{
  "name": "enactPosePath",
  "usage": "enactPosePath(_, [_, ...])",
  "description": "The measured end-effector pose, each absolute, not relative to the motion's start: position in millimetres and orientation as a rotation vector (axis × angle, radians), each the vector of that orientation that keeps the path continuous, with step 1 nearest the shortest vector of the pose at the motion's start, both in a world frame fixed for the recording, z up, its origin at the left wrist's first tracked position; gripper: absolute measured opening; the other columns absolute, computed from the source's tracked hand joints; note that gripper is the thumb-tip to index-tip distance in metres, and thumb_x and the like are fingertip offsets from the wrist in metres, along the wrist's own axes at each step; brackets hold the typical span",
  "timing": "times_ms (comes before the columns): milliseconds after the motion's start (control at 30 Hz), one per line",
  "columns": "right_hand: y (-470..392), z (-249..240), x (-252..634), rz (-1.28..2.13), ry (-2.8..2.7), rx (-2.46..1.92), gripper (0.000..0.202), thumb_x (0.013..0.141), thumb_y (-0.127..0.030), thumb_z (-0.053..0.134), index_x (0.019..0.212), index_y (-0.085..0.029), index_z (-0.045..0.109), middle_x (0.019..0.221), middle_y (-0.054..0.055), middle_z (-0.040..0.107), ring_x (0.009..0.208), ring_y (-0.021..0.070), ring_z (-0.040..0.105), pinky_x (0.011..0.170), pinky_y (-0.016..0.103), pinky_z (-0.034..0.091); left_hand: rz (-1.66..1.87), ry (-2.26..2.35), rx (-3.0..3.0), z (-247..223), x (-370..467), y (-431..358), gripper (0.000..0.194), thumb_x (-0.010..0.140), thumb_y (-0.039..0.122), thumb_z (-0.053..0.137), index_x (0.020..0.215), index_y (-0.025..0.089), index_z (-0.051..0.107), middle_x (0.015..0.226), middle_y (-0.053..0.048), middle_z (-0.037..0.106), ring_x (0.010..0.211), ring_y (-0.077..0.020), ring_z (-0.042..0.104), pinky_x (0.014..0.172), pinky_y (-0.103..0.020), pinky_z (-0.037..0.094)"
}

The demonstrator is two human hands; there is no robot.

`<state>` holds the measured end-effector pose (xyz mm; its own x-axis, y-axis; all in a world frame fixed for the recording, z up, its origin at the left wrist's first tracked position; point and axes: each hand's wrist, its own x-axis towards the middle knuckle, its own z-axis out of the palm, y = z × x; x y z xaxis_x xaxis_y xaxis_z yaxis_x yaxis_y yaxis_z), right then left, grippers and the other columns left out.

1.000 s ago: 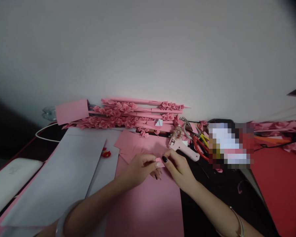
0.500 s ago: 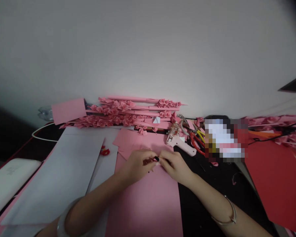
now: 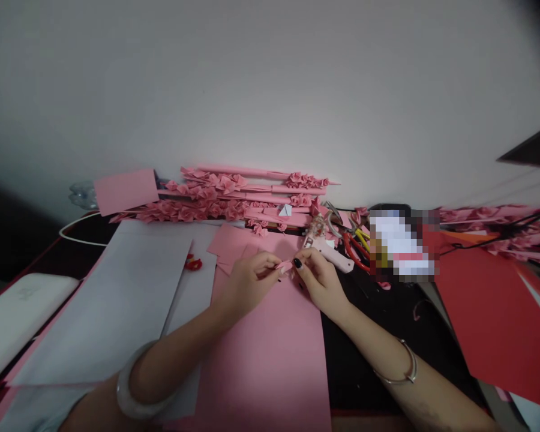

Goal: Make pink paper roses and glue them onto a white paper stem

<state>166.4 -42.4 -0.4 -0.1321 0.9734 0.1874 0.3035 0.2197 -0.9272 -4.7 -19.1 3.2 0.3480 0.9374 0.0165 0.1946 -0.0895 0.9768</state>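
Note:
Between my two hands is a small folded piece of pink paper [image 3: 285, 266]. My left hand [image 3: 252, 279] pinches its left side between thumb and fingers. On its right side, the thumb and fingertips of my right hand [image 3: 320, 279] close on it, a dark thumbnail showing. Both hands hover over a large pink sheet [image 3: 270, 360]. Smaller pink paper pieces [image 3: 227, 243] lie just beyond my left hand. Behind my right hand rests a white glue gun [image 3: 337, 258].
Pink paper flowers on stems [image 3: 207, 207] are stacked along the wall. Pliers with red handles [image 3: 355, 249] lie by the glue gun. White sheets [image 3: 130, 300] and a white device [image 3: 27, 306] are at left. Red sheets [image 3: 472, 318] lie at right, near a blurred-out screen [image 3: 400, 246].
Both hands have shifted slightly up and turned, so the pink folded paper between the fingertips shows more. The right thumb has come round to the front. The view has tilted a little.

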Motion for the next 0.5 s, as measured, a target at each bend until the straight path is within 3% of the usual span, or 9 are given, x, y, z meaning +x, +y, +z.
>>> enactPosePath(267, [-40,-1,165,0.927,-1.642,-1.226,0.003,0.086,-0.022,0.052,0.087,-0.019,0.051,0.064,-0.003,0.053,0.055,0.0108,0.048,0.052,0.022,0.037,0.851,0.972,1.599,-6,-5,-18,0.009,0.083,0.025,0.059,0.085,0.017,0.063,0.082,-0.003,0.070,0.080,-0.0150,0.067,0.073,-0.024,0.051])
enactPosePath(500, [-39,-3,166,0.946,-1.569,-1.272,0.004,0.087,-0.023,0.052,0.086,-0.020,0.050,0.062,-0.003,0.054,0.051,0.0105,0.050,0.048,0.022,0.038,0.812,0.902,1.589,-8,-7,-14,0.020,0.089,0.028,0.049,0.095,0.019,0.065,0.092,-0.004,0.068,0.087,-0.0175,0.064,0.077,-0.028,0.053])
